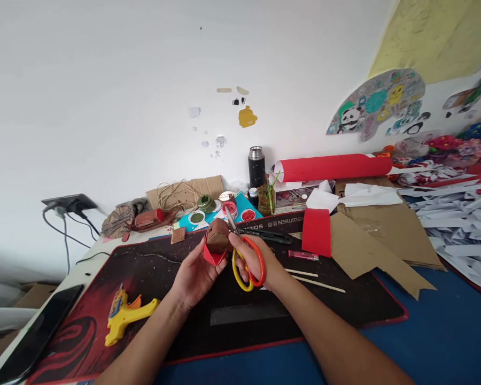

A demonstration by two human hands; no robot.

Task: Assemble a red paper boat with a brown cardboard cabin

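Note:
My left hand [194, 275] is closed around a small brown rounded piece [217, 236], with red paper [214, 256] wrapped about its lower side. Beside it, my right hand [253, 259] grips scissors [261, 263] with one orange-red and one yellow handle loop. The scissors' blades point up and away, right next to the brown piece; whether they touch it I cannot tell. My left fingertips are partly hidden behind the paper. Past my right hand lies a dark green utility knife [270, 236].
A yellow hot glue gun [126, 315] lies left on the dark mat [176, 331], near a black phone [38, 337]. Right are wooden sticks [316, 282], red card [316, 232] and cardboard [356, 246]. Behind stand a black flask [256, 167] and a red paper roll [332, 168].

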